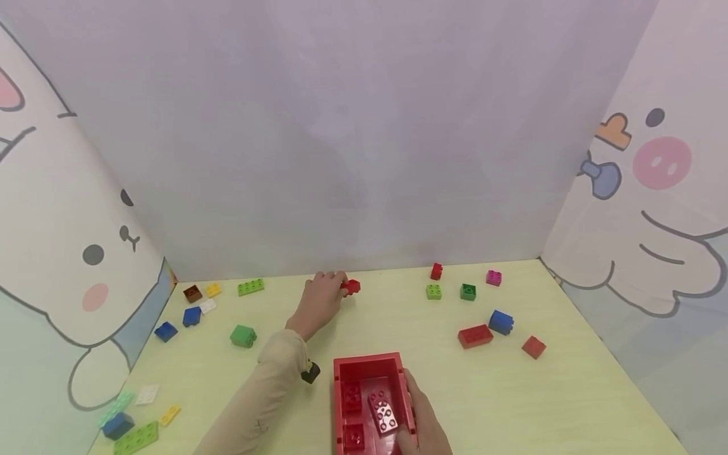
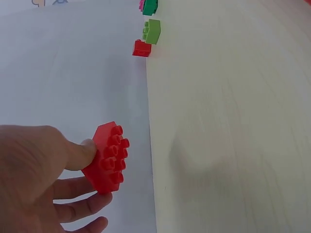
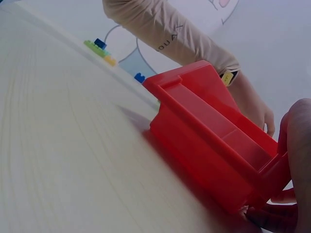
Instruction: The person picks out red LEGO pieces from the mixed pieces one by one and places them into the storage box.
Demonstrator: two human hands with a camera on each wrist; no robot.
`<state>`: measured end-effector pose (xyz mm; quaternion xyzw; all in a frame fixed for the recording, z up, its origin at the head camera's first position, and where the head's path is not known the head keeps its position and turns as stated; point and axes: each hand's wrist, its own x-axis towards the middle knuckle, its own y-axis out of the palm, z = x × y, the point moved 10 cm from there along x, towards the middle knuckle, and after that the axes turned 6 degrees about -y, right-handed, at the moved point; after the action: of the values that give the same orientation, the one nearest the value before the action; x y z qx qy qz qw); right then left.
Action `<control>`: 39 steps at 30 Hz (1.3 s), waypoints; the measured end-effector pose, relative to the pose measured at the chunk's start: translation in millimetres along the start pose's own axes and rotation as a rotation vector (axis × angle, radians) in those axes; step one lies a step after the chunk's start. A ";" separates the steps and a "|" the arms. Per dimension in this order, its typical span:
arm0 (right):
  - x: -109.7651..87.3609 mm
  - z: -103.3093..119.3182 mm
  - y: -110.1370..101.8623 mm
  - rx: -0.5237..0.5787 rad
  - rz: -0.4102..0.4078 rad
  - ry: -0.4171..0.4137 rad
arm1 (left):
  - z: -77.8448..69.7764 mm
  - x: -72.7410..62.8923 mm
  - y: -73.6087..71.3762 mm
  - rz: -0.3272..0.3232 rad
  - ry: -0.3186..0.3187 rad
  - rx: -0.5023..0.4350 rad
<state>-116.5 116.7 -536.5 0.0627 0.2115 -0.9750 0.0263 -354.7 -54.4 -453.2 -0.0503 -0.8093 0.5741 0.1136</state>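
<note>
Near the back edge of the table, my left hand (image 1: 321, 302) pinches a red toy brick (image 1: 351, 287) between thumb and fingers. In the left wrist view, the studs of that brick (image 2: 108, 158) face right, and it is held above the surface. My right hand (image 1: 423, 417) grips the right wall of a red plastic box (image 1: 366, 359) at the front. Several red bricks lie inside, among them a studded one (image 1: 383, 411). In the right wrist view, the box (image 3: 204, 145) looks tilted, with my fingers at its near end.
On the right are a red brick (image 1: 475, 336), a blue brick (image 1: 501, 322), a lime brick (image 1: 434, 292) and others. A green brick (image 1: 243, 336) and several coloured pieces lie on the left, with a lime plate (image 1: 136, 438) at the front. A curtain wall (image 1: 364, 158) borders the back.
</note>
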 end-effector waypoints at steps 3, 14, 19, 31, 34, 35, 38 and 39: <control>-0.1 -0.4 0.2 0.002 -0.001 0.007 | 3.6 -2.1 2.1 0.018 -0.043 -0.095; -1.2 1.1 0.7 0.013 -0.007 0.017 | 9.3 -21.3 5.6 0.100 -0.174 -0.418; -1.2 1.1 0.3 0.019 -0.019 0.032 | 14.7 -25.5 6.9 0.145 -0.218 -0.562; -2.1 0.2 2.3 0.066 -0.001 0.044 | 23.7 -37.7 13.4 0.246 -0.286 -0.796; -2.5 -0.2 2.2 0.063 0.000 0.048 | 23.4 -41.6 11.9 0.249 -0.287 -0.813; -2.7 -0.2 2.2 0.063 -0.001 0.050 | 22.8 -42.9 10.6 0.249 -0.282 -0.815; -2.9 0.3 2.3 0.059 -0.008 0.052 | 21.4 -46.3 7.9 0.256 -0.280 -0.821; -3.0 0.5 2.4 0.060 -0.010 0.053 | 20.8 -47.4 6.9 0.258 -0.277 -0.824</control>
<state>-113.4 114.4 -536.6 0.0882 0.1832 -0.9790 0.0141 -314.1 -81.2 -472.2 -0.1143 -0.9650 0.2150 -0.0977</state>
